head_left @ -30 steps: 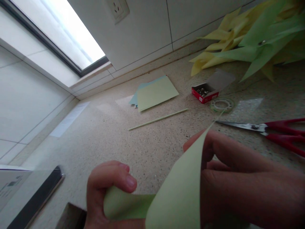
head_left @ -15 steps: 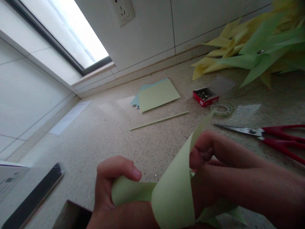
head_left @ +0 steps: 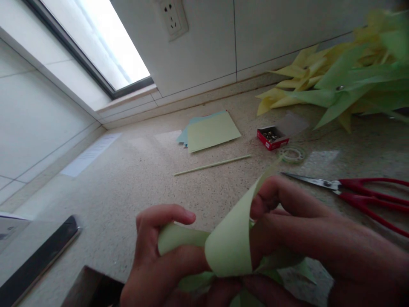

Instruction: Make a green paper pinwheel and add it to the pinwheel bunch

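Above the counter (head_left: 137, 183), the right hand (head_left: 290, 230) and left hand (head_left: 159, 264) grasp the green paper (head_left: 230, 243), apparently so its curled flaps cannot spring open. Scissors (head_left: 347, 186) lie near the right hand, presumably for reach; a red box (head_left: 268, 142) sits beyond.

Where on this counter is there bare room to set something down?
The widest bare patch of counter lies between the white sheet, the thin stick and the left hand. A narrow strip separates the stick from the paper stack. The right side is crowded with pinwheels, red box, tape and scissors.
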Demonstrator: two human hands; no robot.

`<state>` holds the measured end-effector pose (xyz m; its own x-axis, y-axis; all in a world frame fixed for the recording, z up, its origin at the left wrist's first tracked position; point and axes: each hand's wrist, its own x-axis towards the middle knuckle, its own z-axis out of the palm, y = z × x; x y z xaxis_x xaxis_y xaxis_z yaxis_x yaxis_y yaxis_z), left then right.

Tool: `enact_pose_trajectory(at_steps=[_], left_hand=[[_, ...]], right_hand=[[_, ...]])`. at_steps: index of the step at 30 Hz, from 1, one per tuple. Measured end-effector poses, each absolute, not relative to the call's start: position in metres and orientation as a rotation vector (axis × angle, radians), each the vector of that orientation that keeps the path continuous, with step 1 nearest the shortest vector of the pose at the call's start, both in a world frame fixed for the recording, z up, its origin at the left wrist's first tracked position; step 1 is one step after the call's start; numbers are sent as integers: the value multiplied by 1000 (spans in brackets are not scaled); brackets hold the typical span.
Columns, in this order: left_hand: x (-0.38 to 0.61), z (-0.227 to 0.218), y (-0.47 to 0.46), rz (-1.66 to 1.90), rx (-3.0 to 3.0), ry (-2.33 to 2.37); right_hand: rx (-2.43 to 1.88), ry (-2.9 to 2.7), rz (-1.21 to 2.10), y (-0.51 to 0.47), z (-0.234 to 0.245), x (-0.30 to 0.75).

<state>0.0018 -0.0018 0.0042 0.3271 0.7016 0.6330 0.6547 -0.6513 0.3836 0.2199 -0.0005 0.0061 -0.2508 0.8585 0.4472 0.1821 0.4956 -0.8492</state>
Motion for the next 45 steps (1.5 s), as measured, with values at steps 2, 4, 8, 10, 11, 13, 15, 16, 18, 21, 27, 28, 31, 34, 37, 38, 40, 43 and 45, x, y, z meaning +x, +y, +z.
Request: enact_pose_trajectory(at_steps=[2, 4, 8, 10, 11, 13, 15, 16, 18, 21, 27, 28, 31, 34, 37, 38, 40, 43, 45], left_hand=[[6, 1, -4, 1250, 2560, 1212], [10, 0, -5, 1280, 2552, 1190], [15, 2, -4, 1302, 2481, 1220], [15, 3, -4, 1286, 2464, 1221], [14, 3, -4, 1284, 2453, 1217], [13, 0, -4, 1303, 2424, 1214], [14, -6, -4, 1378, 2333, 1210], [15, -9, -3, 1456, 2241, 1189], [17, -15, 0, 1619, 1985, 1085], [20, -18, 7, 1594, 1660, 900], [21, -1, 19, 1004, 1476, 774], [22, 1, 19, 984, 1477, 803], [25, 3, 18, 986, 1497, 878], [28, 1, 18, 1002, 1508, 898], [28, 0, 18, 1014, 1517, 922], [28, 0, 18, 1017, 1518, 924], [27, 0, 16, 1022, 1520, 924], [27, 1, 15, 1014, 1535, 959], [27, 1, 14, 1014, 1556, 1004]], right_hand=[[-812, -1794, 814, 4, 2, 222], [-835, -1877, 736, 6, 2, 225], [-948, -1996, 441, 8, 12, 228], [-981, -2017, 310, 8, 17, 228], [-987, -2026, 268, 7, 19, 228], [-998, -2043, 254, 7, 22, 228], [-1009, -2025, 357, 7, 23, 228], [-1014, -2002, 439, 7, 24, 229], [-1019, -1936, 619, 8, 25, 231], [-1002, -1824, 828, 12, 28, 233], [-1037, -1746, 989, 16, 28, 234], [-1038, -1758, 984, 16, 27, 234], [-1009, -1810, 918, 13, 26, 232], [-1012, -1862, 779, 11, 25, 231], [-1053, -1891, 635, 13, 22, 231], [-1070, -1894, 594, 14, 20, 231], [-1115, -1892, 537, 16, 15, 232], [-1164, -1901, 513, 17, 12, 232], [-1167, -1909, 519, 18, 13, 232]])
